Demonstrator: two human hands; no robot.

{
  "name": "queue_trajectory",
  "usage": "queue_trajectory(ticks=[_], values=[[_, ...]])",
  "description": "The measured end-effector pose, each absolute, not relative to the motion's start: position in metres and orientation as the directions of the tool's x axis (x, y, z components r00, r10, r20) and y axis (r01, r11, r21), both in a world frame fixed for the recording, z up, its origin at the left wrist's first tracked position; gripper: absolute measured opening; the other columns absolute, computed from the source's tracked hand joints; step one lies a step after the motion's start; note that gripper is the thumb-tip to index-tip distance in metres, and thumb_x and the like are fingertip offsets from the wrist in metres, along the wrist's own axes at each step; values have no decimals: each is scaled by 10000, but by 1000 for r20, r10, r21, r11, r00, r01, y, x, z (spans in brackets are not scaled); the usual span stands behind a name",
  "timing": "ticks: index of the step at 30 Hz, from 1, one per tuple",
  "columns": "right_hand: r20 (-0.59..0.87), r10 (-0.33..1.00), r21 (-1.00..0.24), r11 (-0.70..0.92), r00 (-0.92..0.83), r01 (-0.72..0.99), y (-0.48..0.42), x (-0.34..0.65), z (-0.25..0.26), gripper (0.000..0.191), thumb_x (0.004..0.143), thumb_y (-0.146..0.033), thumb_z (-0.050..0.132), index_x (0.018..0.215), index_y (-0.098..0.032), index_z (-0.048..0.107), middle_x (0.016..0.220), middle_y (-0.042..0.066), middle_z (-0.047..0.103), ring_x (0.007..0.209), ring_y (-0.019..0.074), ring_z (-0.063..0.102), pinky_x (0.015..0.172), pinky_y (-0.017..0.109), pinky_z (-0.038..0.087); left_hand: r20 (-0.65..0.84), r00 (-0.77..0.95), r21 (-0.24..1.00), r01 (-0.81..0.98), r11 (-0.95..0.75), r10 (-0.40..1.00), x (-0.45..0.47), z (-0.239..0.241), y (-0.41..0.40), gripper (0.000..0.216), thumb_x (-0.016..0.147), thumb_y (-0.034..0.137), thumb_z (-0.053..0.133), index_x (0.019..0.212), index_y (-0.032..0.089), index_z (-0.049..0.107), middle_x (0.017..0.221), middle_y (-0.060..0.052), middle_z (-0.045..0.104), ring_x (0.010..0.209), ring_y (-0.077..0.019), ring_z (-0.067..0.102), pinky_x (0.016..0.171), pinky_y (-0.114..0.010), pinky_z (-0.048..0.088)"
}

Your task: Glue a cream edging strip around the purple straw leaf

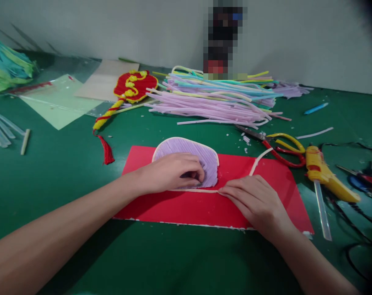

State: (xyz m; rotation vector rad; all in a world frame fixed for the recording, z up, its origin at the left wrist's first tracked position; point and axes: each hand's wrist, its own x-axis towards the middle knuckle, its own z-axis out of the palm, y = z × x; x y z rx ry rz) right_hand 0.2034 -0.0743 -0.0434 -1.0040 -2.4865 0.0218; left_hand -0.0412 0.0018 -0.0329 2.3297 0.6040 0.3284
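Note:
A lilac fan-shaped piece (pixel 186 152) made of rows of pipe cleaner lies on a red sheet (pixel 204 209). A cream pipe cleaner (pixel 257 162) runs round its rim and trails off to the right. My left hand (pixel 170 171) rests on the near part of the piece, fingers curled down on it. My right hand (pixel 257 203) lies on the red sheet, its fingertips pinching the cream strand against the piece's lower right edge.
On the green table (pixel 66 172) behind lies a heap of pastel pipe cleaners (pixel 216 98). Scissors (pixel 276 145) and a yellow glue gun (pixel 327 176) with cables sit at the right. A red and yellow fan (pixel 132 88) with a tassel, clear sheets and sticks are at the left.

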Motion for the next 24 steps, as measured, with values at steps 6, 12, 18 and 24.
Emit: queue_trajectory(ticks=[6, 12, 18, 24], values=[[416, 661, -185, 734, -625, 654, -74, 202, -42, 188, 902, -85, 492, 925, -129, 673, 872, 69, 706, 773, 185, 590, 704, 322, 396, 61, 855, 682, 341, -647, 515, -40, -32, 1, 81, 862, 160, 556, 843, 166, 635, 859, -16, 634, 806, -117, 568, 711, -209, 405], [418, 655, -177, 738, -629, 651, -73, 203, -43, 182, 891, -76, 507, 940, -115, 677, 891, 76, 711, 773, 193, 589, 698, 332, 389, 66, 852, 677, 344, -650, 519, -39, -32, 0, 86, 860, 174, 551, 834, 174, 633, 858, -19, 639, 812, -122, 576, 720, -213, 408], [415, 667, -152, 722, -619, 675, -73, 202, -43, 184, 893, -89, 511, 934, -127, 686, 892, 75, 718, 786, 188, 612, 699, 330, 394, 83, 852, 686, 327, -650, 517, -39, -32, 0, 106, 861, 177, 532, 827, 178, 633, 839, -17, 634, 804, -120, 573, 715, -219, 412], [407, 704, -187, 688, -582, 701, -74, 200, -43, 202, 905, -120, 498, 944, -149, 695, 900, 68, 718, 812, 193, 631, 710, 338, 414, 75, 854, 686, 330, -649, 514, -39, -33, 1, 96, 858, 182, 537, 826, 176, 628, 831, -17, 627, 783, -121, 568, 695, -219, 407]])
